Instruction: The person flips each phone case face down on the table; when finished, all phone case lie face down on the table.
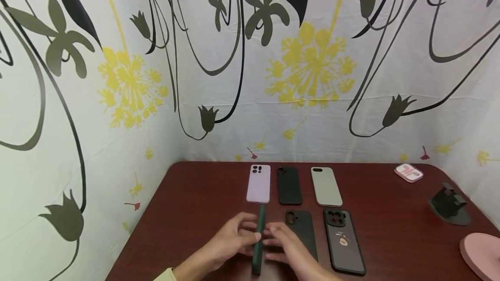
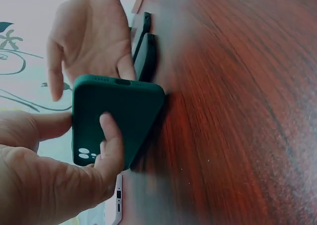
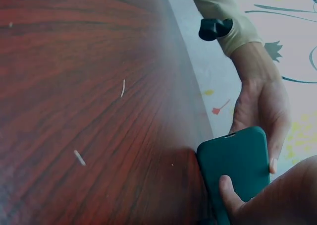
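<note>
1. Two hands meet at the near edge of the desk (image 1: 203, 194): the left hand (image 1: 230, 240) and the right hand (image 1: 285, 246) flank a green case (image 1: 258, 240) stood on its long edge.
2. Left hand grips the green case (image 2: 116, 118), with its thumb (image 2: 111, 140) on the back near the camera cutout and its fingers behind. The right hand (image 2: 89, 36) appears mostly spread on the far side; in the right wrist view, its thumb (image 3: 229, 190) presses the green case (image 3: 237, 170), so both hands steady it.
3. By my reading, the step in hand is handling or placing this case in the near row, at the left slot; the case is upright, not yet flat.
4. Next move likely calls for tipping it down flat beside the black case (image 1: 302, 233) without knocking that neighbour, then easing the fingers clear.
5. Just right lies another dark case (image 1: 343, 240) with a round mark on it.
6. Farther back sits a row of three: lilac case (image 1: 258, 184), black one (image 1: 289, 185), and grey-green one (image 1: 326, 187).
7. Far right hold a small pink box (image 1: 408, 172), a black stand (image 1: 449, 205) and a pink disc (image 1: 482, 255).
</note>
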